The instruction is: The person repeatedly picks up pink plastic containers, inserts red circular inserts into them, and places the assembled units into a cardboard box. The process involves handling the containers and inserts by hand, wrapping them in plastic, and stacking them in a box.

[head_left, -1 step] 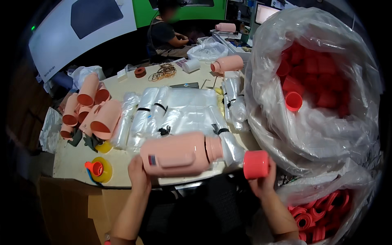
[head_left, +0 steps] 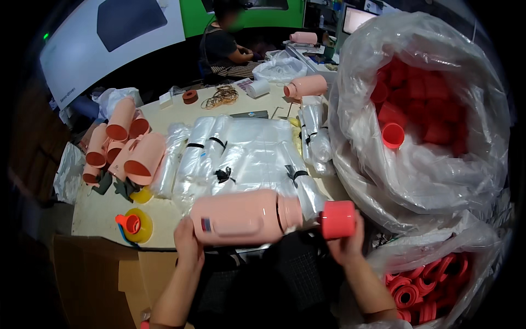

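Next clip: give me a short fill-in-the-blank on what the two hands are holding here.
1. The left hand holds a pink ____ lying on its side.
2. The right hand holds a ____ cap.
3. The cap sits just ____ the bottle's neck, not on it.

Missing words: bottle; red; off

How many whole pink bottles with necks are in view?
3: one pink plastic bottle held in the left hand, one lying mid-table, one on the far desk. Others may be hidden.

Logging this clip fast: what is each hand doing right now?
Left hand: closed on the pink bottle, gripped near its base.
Right hand: closed on the red cap, just off the bottle's neck.
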Demonstrator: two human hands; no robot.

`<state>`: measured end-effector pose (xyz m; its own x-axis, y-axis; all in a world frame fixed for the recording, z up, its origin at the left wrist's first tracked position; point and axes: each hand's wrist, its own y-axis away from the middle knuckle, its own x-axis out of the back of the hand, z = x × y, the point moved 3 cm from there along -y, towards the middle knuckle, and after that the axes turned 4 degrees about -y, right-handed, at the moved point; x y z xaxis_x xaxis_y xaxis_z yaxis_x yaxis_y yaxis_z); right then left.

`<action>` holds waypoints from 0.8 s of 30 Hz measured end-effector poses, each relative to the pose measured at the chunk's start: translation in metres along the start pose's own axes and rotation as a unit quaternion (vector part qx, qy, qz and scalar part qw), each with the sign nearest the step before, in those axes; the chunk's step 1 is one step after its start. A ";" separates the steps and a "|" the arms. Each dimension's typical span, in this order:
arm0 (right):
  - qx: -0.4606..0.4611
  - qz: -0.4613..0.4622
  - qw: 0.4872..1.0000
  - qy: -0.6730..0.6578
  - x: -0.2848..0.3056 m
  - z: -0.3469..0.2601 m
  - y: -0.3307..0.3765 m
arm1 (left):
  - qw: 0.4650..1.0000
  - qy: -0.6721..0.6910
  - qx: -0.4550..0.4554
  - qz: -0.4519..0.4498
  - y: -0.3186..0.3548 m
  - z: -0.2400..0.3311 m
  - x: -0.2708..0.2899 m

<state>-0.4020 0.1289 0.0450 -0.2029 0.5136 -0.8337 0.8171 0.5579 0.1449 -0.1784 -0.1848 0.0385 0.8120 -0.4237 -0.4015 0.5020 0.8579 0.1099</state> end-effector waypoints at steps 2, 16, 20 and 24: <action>0.012 -0.014 0.993 0.120 -0.019 0.046 0.012 | 0.998 0.013 0.051 0.020 0.051 -0.004 0.029; 0.177 -0.007 0.894 0.412 -0.058 0.063 0.111 | 0.990 -0.036 -0.136 0.033 0.165 0.041 0.044; -0.204 0.125 0.970 0.054 0.013 0.104 0.151 | 0.737 -0.294 -0.576 -0.196 0.176 0.083 -0.003; -0.027 -0.079 0.903 0.422 0.016 0.091 0.184 | 0.914 -0.205 -0.279 -0.210 0.141 0.079 0.000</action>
<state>-0.2062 0.1806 0.0100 -0.6721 0.7260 -0.1458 0.7192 0.6868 0.1050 -0.0842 -0.0862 0.1256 0.6837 -0.7247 0.0860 0.6582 0.5613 -0.5017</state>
